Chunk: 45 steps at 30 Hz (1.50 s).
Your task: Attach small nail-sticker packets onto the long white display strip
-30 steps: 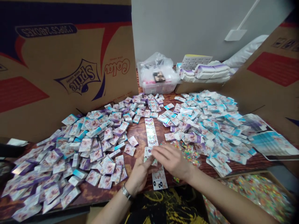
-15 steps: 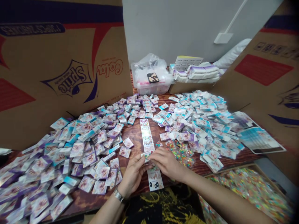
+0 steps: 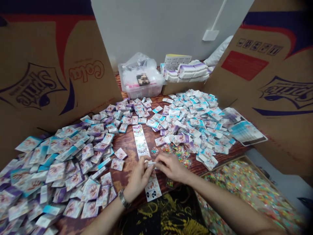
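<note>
Pinched between the two hands, a small white paper piece [image 3: 151, 163] is showing nearly edge-on at the table's middle: the left hand [image 3: 138, 179] is gripping its left end with thumb and fingers, and the right hand [image 3: 172, 166] is closing its fingertips on the other end; whether the piece is folded, I cannot tell. At far left, an upright cardboard carton printed Sprite and Cola [image 3: 80, 45] is standing behind a heap of small purple-and-blue printed boxes [image 3: 88, 153]. Boxes at that heap's inner edge are lying near the left hand, so a sideways sweep of the left forearm could be knocking some loose. In the middle, a long printed paper strip [image 3: 140, 140] is running underneath both hands; a dragging wrist could be skewing or creasing it. If the two pinches were pulling unevenly, the white piece could be bending crookedly or slipping free. Beyond, a clear plastic tub [image 3: 141, 90] is sitting by the wall. Farther right, clear packets of multicoloured beads [image 3: 184, 156] are lying just beyond the right hand, where a brushing knuckle could be scattering them. Behind them, a second heap of small boxes [image 3: 195, 117] is spreading toward another upright carton [image 3: 246, 65]. At lower right, a carton of bead packets [image 3: 254, 166] is resting below table level, beneath the right forearm, so anything nudged over that edge could be dropping among them.
</note>
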{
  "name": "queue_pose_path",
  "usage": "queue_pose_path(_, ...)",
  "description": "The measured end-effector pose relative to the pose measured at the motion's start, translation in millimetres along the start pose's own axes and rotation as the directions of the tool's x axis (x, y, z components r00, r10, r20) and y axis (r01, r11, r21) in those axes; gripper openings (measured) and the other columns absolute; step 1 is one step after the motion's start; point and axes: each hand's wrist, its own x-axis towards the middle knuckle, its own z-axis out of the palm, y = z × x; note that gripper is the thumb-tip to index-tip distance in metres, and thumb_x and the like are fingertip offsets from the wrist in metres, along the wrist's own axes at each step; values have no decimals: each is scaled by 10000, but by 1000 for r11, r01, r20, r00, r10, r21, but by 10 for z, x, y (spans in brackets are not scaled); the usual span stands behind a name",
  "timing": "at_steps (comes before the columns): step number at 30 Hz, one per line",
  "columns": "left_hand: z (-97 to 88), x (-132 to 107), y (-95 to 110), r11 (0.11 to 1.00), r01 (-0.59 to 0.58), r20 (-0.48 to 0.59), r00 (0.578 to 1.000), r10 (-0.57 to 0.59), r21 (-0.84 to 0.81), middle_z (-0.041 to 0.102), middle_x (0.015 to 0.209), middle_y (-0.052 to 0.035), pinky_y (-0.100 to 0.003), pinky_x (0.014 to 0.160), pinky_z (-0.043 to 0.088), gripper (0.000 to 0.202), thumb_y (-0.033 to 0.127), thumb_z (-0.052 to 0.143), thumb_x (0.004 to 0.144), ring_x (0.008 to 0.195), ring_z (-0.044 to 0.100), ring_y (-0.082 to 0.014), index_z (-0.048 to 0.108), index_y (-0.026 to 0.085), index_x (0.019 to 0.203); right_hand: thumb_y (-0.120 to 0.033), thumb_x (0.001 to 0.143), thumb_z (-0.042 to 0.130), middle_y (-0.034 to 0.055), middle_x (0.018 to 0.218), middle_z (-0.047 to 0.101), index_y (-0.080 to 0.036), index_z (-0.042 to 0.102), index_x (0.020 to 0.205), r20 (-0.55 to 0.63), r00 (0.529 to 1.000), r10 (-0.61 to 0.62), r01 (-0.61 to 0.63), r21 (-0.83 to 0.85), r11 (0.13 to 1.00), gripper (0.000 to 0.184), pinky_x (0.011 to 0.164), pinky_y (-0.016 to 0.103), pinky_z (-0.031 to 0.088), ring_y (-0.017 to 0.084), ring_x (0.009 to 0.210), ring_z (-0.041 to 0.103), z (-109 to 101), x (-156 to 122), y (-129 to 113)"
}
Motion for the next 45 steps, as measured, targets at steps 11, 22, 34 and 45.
queue_pose_path(11,346,1453,88,542,-266,216,964,156,797,545,1189,-203,-457,943,379,472,181,575,782,1148,465,-314,438,80,1222,-262,905,457,33,792,604,-194,571,834,-160,978,132,-164,-208,964,151,693,266,396,164,759,548,-495,-183,441)
queue_pose_path(22,-294,1087,389,708,-196,43,973,228,679,495,1256,-151,-379,958,398,461,286,406,904,1146,474,-234,352,116,1330,-266,888,479,9,746,648,-178,608,870,-71,940,334,-341,-209,917,158,619,230,377,135,664,575,29,249,551)
queue_pose_path(34,-394,-30,245,939,34,-134,987,-84,-341,541,1164,-79,-300,763,520,505,321,623,802,1033,552,-203,413,237,1253,-255,796,602,89,819,646,-160,586,765,-55,912,407,-395,-387,833,101,660,265,355,214,805,601,308,477,627)
queue_pose_path(45,-437,-323,57,839,-218,-92,949,302,499,518,1263,-100,-453,1014,364,430,266,538,852,1200,460,-249,425,251,1267,-370,907,483,30,935,666,-228,516,1124,-175,980,91,-99,-39,994,261,695,284,455,167,794,623,-125,296,-161)
